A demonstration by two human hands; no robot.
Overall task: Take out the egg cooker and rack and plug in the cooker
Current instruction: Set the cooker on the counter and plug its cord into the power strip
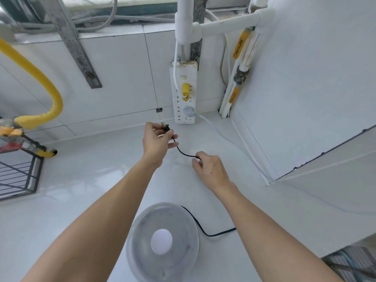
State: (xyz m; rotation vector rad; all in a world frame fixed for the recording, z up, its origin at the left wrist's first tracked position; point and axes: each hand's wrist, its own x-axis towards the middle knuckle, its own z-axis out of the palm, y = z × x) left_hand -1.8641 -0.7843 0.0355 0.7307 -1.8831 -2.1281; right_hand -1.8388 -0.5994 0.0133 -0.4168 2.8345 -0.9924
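- left hand (157, 140) pinches black plug (165, 127), prongs up, aimed toward power strip (184, 92) just beyond
- right hand (209, 166) pinches cord (186, 154) further back, likely feeding slack
- cord runs back to egg cooker (162, 241) on counter (91, 169), lid on, near the person
- strip's lower sockets look free; plug not yet in
- rack: can't tell

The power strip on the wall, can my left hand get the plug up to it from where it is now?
Probably yes: the left hand holds the plug just below the power strip, with nothing between them.
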